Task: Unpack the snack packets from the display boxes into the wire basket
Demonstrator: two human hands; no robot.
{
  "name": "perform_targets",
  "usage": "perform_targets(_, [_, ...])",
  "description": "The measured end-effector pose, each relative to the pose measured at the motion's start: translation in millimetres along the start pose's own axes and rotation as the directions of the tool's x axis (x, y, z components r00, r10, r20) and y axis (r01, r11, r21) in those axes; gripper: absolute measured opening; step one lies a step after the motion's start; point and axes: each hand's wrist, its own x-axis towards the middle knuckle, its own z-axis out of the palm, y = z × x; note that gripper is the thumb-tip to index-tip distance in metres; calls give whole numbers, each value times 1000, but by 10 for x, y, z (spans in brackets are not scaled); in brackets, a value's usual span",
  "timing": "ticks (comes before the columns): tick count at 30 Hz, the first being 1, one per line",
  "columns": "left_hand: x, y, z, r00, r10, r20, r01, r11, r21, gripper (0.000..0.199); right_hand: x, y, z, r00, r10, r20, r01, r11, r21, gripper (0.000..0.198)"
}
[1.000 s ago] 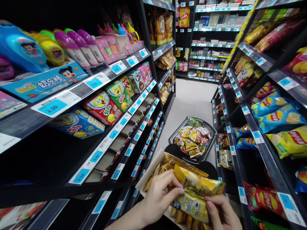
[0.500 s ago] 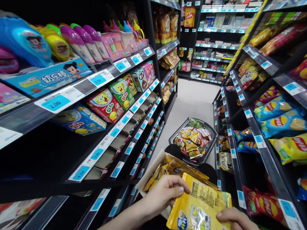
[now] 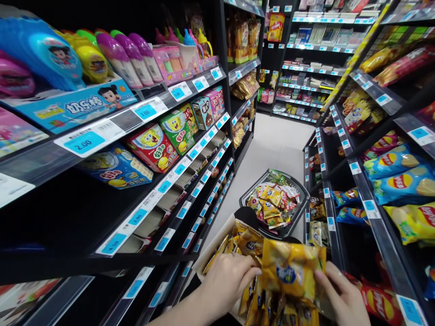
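A white open carton (image 3: 212, 248) full of upright yellow snack packets (image 3: 249, 240) is close in front of me, above my dark-clad knees. My right hand (image 3: 345, 296) grips a yellow snack packet (image 3: 288, 274) by its right edge, thumb on its front, which bears a dark blue logo. My left hand (image 3: 227, 280) lies over the carton beside that packet's left edge. Its fingers are curled with thumb and forefinger close together; what they pinch, if anything, is hidden. More packets show beneath the held one.
On the floor ahead, a dark basket (image 3: 243, 199) holds many small snack packets. Shelves with candy toys and biscuit boxes (image 3: 152, 147) line the left, chip bags (image 3: 403, 183) the right. The pale aisle floor (image 3: 268, 140) leads to a back shelf.
The large packet in my hands has been turned from its printed back to its logo side and raised slightly. My left fingers have come off its corner. More of the carton's packets now show.
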Motion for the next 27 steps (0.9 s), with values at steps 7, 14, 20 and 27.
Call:
perform_targets(7, [-174,-306,559,993,-73,89,16,851,525,30,1489,479,405,964,261,59,-245,950,-195,42])
perform_targets(14, [-65,-338,737,982,-191,6,162,850,501,49,1777,674,647,897,331,292,-251,926,-281,19])
perform_targets(20, [-127,-246,371,990,-139,41,123,957,263,46,1064,431,430,915,147,377,-147,989,-28,40])
perform_targets(27, [-35,-199,-261,987,-153,-53,127,933,-337,22,475,109,261,903,148,404,-193,978,73,56])
